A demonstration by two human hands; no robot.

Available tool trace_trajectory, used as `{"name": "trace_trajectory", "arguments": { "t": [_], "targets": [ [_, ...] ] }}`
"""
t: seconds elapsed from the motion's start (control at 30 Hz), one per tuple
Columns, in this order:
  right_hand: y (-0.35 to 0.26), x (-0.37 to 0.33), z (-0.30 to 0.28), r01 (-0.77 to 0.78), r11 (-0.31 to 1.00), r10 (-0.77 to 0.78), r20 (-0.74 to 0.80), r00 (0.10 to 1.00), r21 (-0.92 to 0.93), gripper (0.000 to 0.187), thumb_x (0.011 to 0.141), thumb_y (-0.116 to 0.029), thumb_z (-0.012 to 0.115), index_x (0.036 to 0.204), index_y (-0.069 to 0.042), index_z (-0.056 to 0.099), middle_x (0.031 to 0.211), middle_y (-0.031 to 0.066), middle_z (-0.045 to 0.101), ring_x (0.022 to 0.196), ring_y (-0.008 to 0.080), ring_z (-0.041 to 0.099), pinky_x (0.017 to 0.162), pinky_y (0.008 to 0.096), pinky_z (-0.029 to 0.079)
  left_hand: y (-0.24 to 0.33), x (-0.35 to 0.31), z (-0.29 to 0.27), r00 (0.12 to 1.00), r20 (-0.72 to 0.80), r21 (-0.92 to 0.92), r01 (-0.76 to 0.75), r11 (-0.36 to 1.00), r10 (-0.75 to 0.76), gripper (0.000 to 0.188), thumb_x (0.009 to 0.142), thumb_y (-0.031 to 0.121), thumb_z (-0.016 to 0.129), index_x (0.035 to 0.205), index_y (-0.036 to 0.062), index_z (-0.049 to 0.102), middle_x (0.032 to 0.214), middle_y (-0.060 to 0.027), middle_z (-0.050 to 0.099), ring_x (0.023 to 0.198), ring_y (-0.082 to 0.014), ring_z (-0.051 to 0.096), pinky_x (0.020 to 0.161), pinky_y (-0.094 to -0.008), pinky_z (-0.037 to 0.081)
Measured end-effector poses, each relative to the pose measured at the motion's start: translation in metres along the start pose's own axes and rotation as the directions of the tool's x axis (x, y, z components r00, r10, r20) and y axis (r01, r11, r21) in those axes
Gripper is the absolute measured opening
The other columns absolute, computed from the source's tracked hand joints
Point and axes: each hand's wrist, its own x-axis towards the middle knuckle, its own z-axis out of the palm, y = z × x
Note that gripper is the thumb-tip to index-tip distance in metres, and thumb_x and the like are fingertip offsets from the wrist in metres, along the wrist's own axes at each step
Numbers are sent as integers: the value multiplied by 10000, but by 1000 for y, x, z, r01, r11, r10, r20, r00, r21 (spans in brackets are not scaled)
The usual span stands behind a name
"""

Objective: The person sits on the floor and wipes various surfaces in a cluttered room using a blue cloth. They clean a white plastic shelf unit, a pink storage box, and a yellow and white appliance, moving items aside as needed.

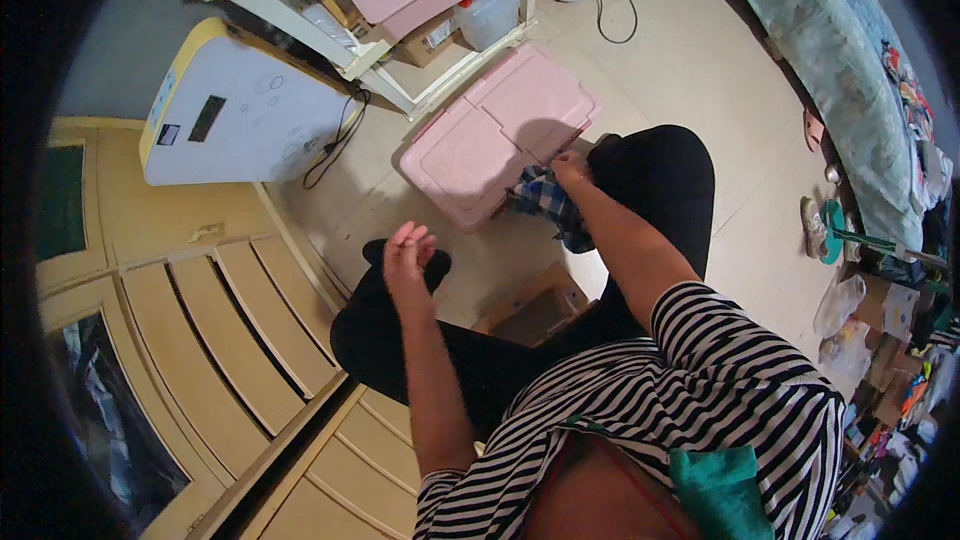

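Observation:
My right hand [572, 170] is closed on a blue, white and black checked cloth [545, 196], which hangs from it in loose folds beside my right knee. Behind the cloth lies a pink plastic storage box [465, 145] with its lid down. My left hand [408, 248] is raised over my left foot, fingers apart and slightly bent, holding nothing. Between my legs, an open cardboard box [540, 310] sits on the floor, partly covered by my thighs.
Wooden cabinets [215, 330] line the left side. A white panel with a yellow edge [255, 105] leans near a black cable [340, 140]. A shelf unit [385, 90] with bottles stands ahead. At right are a bed [840, 90], shoes [813, 225] and piled bags.

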Motion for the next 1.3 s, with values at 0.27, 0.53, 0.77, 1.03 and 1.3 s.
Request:
{"name": "trace_trajectory", "arguments": {
  "t": [0.27,0.53,0.77,1.03,1.3],
  "targets": [
    [17,46,7,-272,959,279,-90,956,85,441,738,-350,741,1066,-59,689,1067,169,692,1010,325,660,891,412,512,54,83,8,981,192,474,-85,877,-9,265,983,178,518,1187,24,590,1034,-80,644,908,-180,627,848,-295,486],
    [44,98,25,-196,970,215,-131,968,141,402,770,-360,723,1022,-46,717,1000,152,714,934,290,679,827,407,517,7,108,109,708,701,633,-561,533,-86,384,913,236,578,1244,41,553,1127,-177,632,1013,-333,618,906,-439,471],
    [109,107,43,-20,998,7,-222,975,-59,241,861,-279,636,911,-54,706,802,148,691,747,314,668,718,453,519,28,94,132,486,763,629,-709,319,-426,425,914,256,583,1297,83,521,1145,-180,609,1069,-363,578,927,-481,450],
    [-7,40,33,201,978,-145,-524,839,50,214,887,-174,606,1060,-49,623,994,139,654,907,294,637,797,382,499,25,105,125,575,781,621,-759,197,-246,450,889,263,610,1283,66,519,1139,-156,619,1037,-349,600,907,-464,470],
    [-172,111,13,559,729,-590,50,806,-395,270,879,-158,555,1145,-180,599,1186,90,597,1031,299,634,826,403,531,23,107,120,568,749,641,-751,157,-340,465,847,285,645,1237,53,544,1047,-162,631,984,-312,626,806,-452,501]
  ]
}}
